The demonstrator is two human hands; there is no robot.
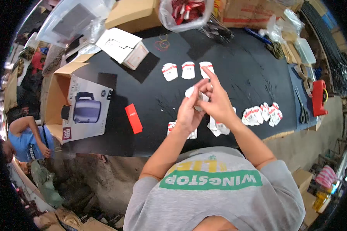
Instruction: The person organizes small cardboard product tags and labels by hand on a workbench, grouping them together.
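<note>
Right hand [216, 103]: fingers closed on a white tag [192, 92], forefinger raised. The grip is shared with the other hand.
Left hand [189, 115]: curled up from below, thumb and fingers pinching the same tag. It is held above the table, in front of the person.
Hold detail: one tag or a thin stack, cannot tell; the fingers cover most of it.
Risk 1: the pinch looks to be on the edges only. A slip would likely drop the tag among the loose tags [219, 127] directly beneath and mix it in.
Risk 2: the right forearm passes close by the fanned pile [262, 114]. A sweep of the arm could scatter it.
Risk 3: the row of three tags [188, 70] lies just beyond the fingertips. A careless reach may knock it out of line.
Surface: black table [243, 77], matt and crowded. A red box [133, 118] lies left of the hands, with a kettle carton [86, 109] further left. Scissors [302, 109] and a red tape dispenser [319, 98] are at the far right.
Room: cardboard boxes and plastic bags along the far edge. Another person in blue [25, 140] is at the left, well apart.
</note>
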